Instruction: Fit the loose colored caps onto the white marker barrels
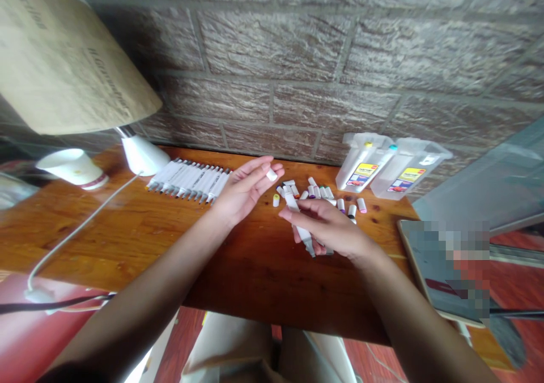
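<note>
Between the thumb and fingers of my left hand (250, 184) is a small white marker cap (271, 174). My right hand (329, 224) grips a white marker (302, 233), tilted with its lower end toward me. A second pale piece shows partly below the fingers; I cannot make out what it is. Loose marker caps (317, 191) with coloured ends lie on the table behind my right hand. One yellow-ended cap (276, 200) sits between the two hands. To the left, a row of uncapped white markers (187, 180) lies side by side.
Two clear plastic cases (355, 165) stand at the back right, one with markers inside. A tablet (442, 269) lies at the right edge of the wooden table (255, 269). On the left are a lamp (142, 153), its white cord (85, 227) and a paper cup (72, 169). A brick wall rises behind.
</note>
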Demonstrator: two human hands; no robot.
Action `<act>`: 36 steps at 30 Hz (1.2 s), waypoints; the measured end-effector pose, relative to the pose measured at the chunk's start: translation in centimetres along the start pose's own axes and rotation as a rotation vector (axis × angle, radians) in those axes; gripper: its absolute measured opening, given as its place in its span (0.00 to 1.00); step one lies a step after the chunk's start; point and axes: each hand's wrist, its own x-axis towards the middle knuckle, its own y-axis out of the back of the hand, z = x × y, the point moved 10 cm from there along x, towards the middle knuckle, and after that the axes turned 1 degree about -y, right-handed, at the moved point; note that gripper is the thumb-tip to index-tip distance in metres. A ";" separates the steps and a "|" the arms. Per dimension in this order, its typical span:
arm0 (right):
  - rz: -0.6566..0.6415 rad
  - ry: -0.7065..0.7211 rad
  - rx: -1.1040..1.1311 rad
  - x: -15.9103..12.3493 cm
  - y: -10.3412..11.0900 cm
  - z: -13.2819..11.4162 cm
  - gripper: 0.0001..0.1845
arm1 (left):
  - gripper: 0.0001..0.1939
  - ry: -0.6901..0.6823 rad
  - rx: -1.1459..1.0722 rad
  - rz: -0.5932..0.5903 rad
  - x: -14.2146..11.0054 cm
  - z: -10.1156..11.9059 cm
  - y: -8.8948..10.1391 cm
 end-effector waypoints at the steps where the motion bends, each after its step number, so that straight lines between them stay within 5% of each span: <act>1: -0.002 0.009 0.001 -0.2 0.0 -0.2 0.22 | 0.07 0.009 -0.005 0.008 0.0 -0.1 0.0; 9: -0.027 0.062 0.029 -0.6 -0.1 -1.2 0.18 | 0.06 0.029 -0.009 0.046 -0.2 -0.1 0.1; 13: -0.006 0.129 0.080 -0.7 0.2 -1.8 0.27 | 0.05 0.025 -0.002 0.056 -0.2 -0.2 0.2; 17: 0.153 0.197 0.177 -0.7 2.0 -2.3 0.34 | 0.05 0.018 -0.011 0.041 -0.1 -0.2 0.2; 20: 0.265 0.264 0.250 -0.9 3.4 -2.7 0.29 | 0.06 0.024 0.000 0.045 0.0 -0.4 0.4; 24: 0.258 0.373 0.279 -1.2 3.7 -3.6 0.16 | 0.06 0.026 0.004 0.051 0.1 -0.6 0.6; 31: 0.067 0.408 0.532 -1.6 2.6 -4.8 0.24 | 0.16 0.017 0.073 -0.011 -0.2 -1.1 0.1; 36: 0.254 0.445 0.407 -1.7 3.9 -4.4 0.15 | 0.19 0.036 0.170 0.020 -0.6 -1.2 0.0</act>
